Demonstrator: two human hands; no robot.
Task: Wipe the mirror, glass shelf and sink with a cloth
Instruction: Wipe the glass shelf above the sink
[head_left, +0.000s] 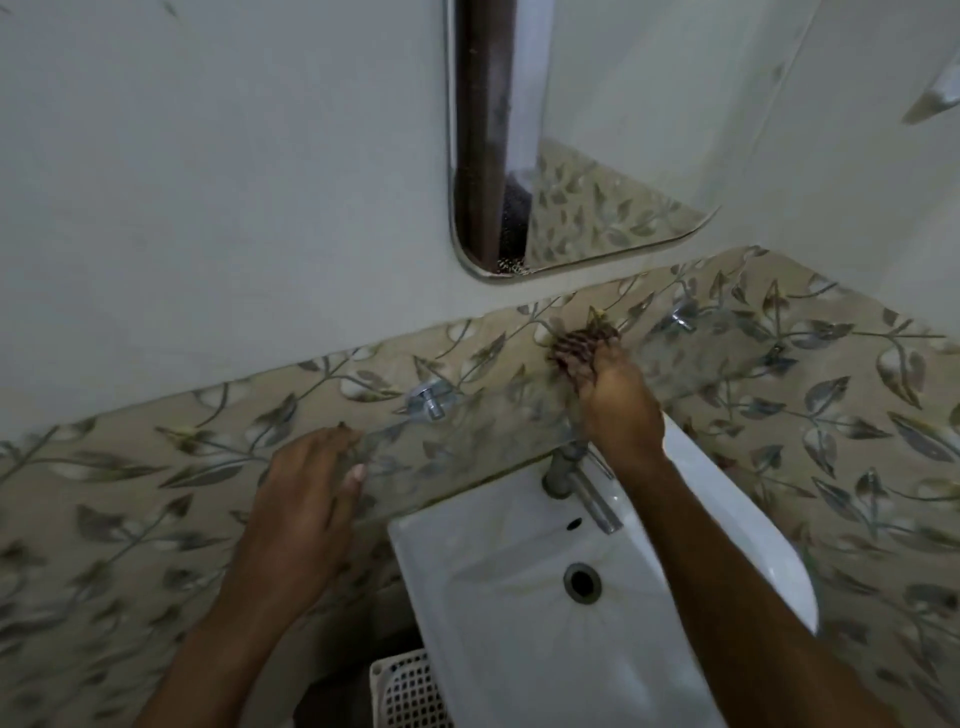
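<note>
A clear glass shelf (498, 410) runs along the leaf-patterned wall below the mirror (561, 156), held by two chrome brackets. My right hand (613, 395) presses a dark striped cloth (584, 340) onto the shelf near the wall, about mid-length. My left hand (311, 483) rests on the shelf's left front edge, thumb against the glass, fingers spread. Below the shelf sits the white sink (519, 623) with a chrome tap (582, 488) and a round drain.
A chrome bracket (428, 400) stands between my hands, another bracket (680, 317) lies right of the cloth. A white perforated basket (405, 691) sits below the sink's left side. A wall fitting (935, 93) juts out at the top right.
</note>
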